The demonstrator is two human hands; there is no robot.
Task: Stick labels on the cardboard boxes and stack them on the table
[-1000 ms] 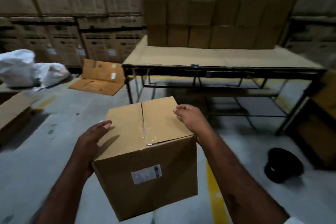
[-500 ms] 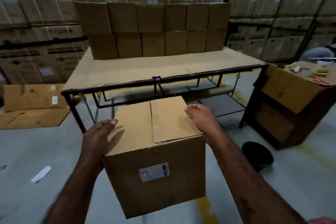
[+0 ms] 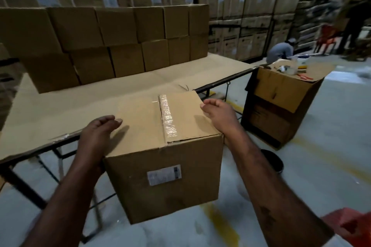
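I hold a taped brown cardboard box [image 3: 160, 158] in the air at the table's front edge. A white label [image 3: 164, 175] is stuck on the side facing me. My left hand [image 3: 98, 136] grips the box's left side, thumb on top. My right hand [image 3: 217, 113] grips the right side near the far top corner. The table [image 3: 50, 118] has a cardboard-covered top on a black metal frame. At its back stands a two-high row of plain boxes [image 3: 112, 44].
A big open carton [image 3: 281, 102] with tape and small items on top stands right of the table. A black bucket [image 3: 274, 161] sits on the floor beside my right arm. Tall stacked cartons [image 3: 230, 6] line the back wall. A crouching person [image 3: 281, 52] is far right.
I have walked up to the table with the box; the table and its stack are now much closer and shifted left. Both hands keep the same grip.
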